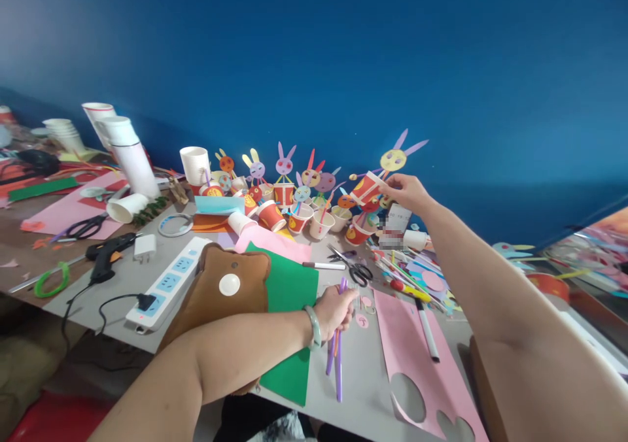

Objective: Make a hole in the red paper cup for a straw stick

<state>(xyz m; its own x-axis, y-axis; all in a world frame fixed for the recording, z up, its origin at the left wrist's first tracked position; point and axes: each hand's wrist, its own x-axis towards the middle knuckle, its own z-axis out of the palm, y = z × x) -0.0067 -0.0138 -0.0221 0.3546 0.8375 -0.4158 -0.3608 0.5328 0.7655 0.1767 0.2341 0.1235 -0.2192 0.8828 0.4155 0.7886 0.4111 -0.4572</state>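
Left hand (334, 308), lower centre of frame: closed around purple sticks (339, 380). Right hand (411, 193), right of centre: pinching tilted red cup (366, 189).

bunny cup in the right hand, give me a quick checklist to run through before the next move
1. Right hand has hold of the bunny cup: ok.
2. Bunny cup upright: not ok, it is tilted.
3. Left hand free: not ok, it grips purple straws.
4. Space below the bunny cup clear: not ok, other cups stand there.
5. Scissors out of both hands: ok, they lie on the table.
6. Glue gun cool: cannot tell.
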